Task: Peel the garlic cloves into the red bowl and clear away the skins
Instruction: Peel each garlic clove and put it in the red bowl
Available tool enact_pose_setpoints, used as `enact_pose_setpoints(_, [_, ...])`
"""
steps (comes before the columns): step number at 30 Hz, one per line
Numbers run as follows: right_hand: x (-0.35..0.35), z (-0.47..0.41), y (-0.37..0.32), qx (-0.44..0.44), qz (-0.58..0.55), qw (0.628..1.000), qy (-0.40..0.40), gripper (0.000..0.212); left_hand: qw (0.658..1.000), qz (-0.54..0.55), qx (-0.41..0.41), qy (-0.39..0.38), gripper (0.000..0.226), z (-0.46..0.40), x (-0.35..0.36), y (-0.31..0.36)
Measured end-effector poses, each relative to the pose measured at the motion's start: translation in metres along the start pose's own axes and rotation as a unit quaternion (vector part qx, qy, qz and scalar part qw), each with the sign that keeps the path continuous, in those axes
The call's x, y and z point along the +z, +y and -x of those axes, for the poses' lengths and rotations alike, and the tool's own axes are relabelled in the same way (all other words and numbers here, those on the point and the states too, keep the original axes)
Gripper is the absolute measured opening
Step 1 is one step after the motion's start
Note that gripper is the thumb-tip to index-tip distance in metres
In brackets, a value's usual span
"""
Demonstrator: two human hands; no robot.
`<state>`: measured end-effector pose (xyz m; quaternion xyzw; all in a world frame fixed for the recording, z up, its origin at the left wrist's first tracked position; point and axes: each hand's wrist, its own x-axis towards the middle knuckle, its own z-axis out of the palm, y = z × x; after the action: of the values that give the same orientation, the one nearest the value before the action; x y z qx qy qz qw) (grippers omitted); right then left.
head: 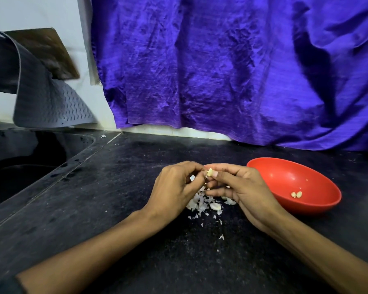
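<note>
Dark sink (26, 166) far left | black desk (115, 209) | left hand (174, 187) and right hand (242, 192) meet, fingertips pinching one garlic clove (210, 172) | white skins (202, 203) heaped on desk beneath hands | red bowl (319, 209) just right, two peeled cloves (296, 194) inside.

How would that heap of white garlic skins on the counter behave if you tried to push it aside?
The garlic skins look like thin, papery flakes, so they are probably very light and would scatter instead of sliding as one heap. Stray bits already lie apart on the dark counter, which suggests they drift easily. Some may cling to fingers.
</note>
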<state>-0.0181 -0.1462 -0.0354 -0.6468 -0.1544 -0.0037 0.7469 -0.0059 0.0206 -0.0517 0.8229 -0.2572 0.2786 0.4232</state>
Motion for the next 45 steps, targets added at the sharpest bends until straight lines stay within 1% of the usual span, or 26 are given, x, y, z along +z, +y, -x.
enact_pose_setpoints(2, [0.000, 0.000, 0.000, -0.002, 0.003, 1.000, -0.004, 0.018, 1.000, 0.012, -0.008, -0.004, 0.014, 0.000, -0.001, 0.001])
enact_pose_setpoints(6, [-0.001, -0.001, 0.000, -0.004, 0.017, 1.000, -0.007, 0.018, 0.999, 0.041, -0.026, -0.009, 0.014, 0.000, -0.001, 0.004])
enact_pose_setpoints(13, [0.001, -0.001, -0.002, -0.010, 0.043, 0.999, 0.005, 0.017, 0.999, 0.020, -0.032, -0.001, 0.013, 0.002, 0.000, 0.003])
enact_pose_setpoints(16, [0.002, -0.001, -0.002, -0.011, 0.059, 0.998, 0.016, 0.020, 0.999, 0.023, -0.045, 0.015, 0.013, 0.000, -0.001, 0.001])
enact_pose_setpoints(19, [0.000, -0.003, -0.002, -0.004, 0.045, 0.999, 0.026, 0.020, 0.997, 0.023, -0.067, 0.042, 0.011, -0.005, -0.003, -0.005])
enact_pose_setpoints(22, [-0.003, -0.003, -0.003, 0.006, 0.022, 0.999, 0.023, 0.017, 0.997, -0.005, -0.065, 0.036, 0.009, -0.003, -0.003, -0.008])
enact_pose_setpoints(26, [-0.007, -0.005, -0.005, 0.017, 0.006, 0.999, 0.037, 0.018, 0.997, -0.016, -0.072, 0.030, 0.001, -0.002, -0.002, -0.009])
enact_pose_setpoints(30, [-0.007, -0.006, -0.006, 0.014, 0.001, 0.999, 0.036, 0.022, 0.997, -0.028, -0.067, 0.028, 0.017, -0.003, -0.002, -0.009])
enact_pose_setpoints(31, [-0.007, -0.006, -0.006, 0.013, 0.003, 0.999, 0.035, 0.022, 0.997, -0.024, -0.066, 0.022, 0.018, -0.002, -0.001, -0.010])
enact_pose_setpoints(33, [-0.007, -0.005, -0.007, 0.015, 0.001, 0.999, 0.038, 0.021, 0.998, -0.016, -0.056, 0.007, 0.009, -0.002, 0.000, -0.012])
enact_pose_setpoints(35, [-0.007, -0.005, -0.008, 0.020, -0.007, 0.999, 0.041, 0.019, 0.998, -0.036, -0.041, 0.008, 0.026, -0.001, 0.001, -0.013])
enact_pose_setpoints(36, [-0.007, -0.005, -0.008, 0.023, -0.012, 0.999, 0.042, 0.018, 0.998, -0.050, -0.036, 0.007, 0.028, -0.001, 0.001, -0.013])
enact_pose_setpoints(38, [-0.006, -0.006, -0.009, 0.029, -0.023, 0.998, 0.043, 0.017, 0.997, -0.075, -0.030, -0.004, 0.012, -0.001, 0.000, -0.010])
enact_pose_setpoints(39, [-0.006, -0.005, -0.009, 0.032, -0.026, 0.998, 0.042, 0.016, 0.996, -0.086, -0.029, -0.007, 0.008, 0.000, -0.001, -0.009])
enact_pose_setpoints(42, [-0.006, -0.005, -0.009, 0.036, -0.031, 0.998, 0.037, 0.016, 0.991, -0.132, -0.029, -0.006, 0.029, 0.000, -0.002, -0.006])
enact_pose_setpoints(44, [-0.006, -0.005, -0.009, 0.036, -0.030, 0.998, 0.033, 0.017, 0.989, -0.146, -0.026, -0.001, 0.032, 0.000, -0.003, -0.005])
enact_pose_setpoints(45, [-0.007, -0.005, -0.009, 0.036, -0.031, 0.998, 0.030, 0.017, 0.989, -0.144, -0.026, -0.005, 0.028, 0.000, -0.003, -0.005])
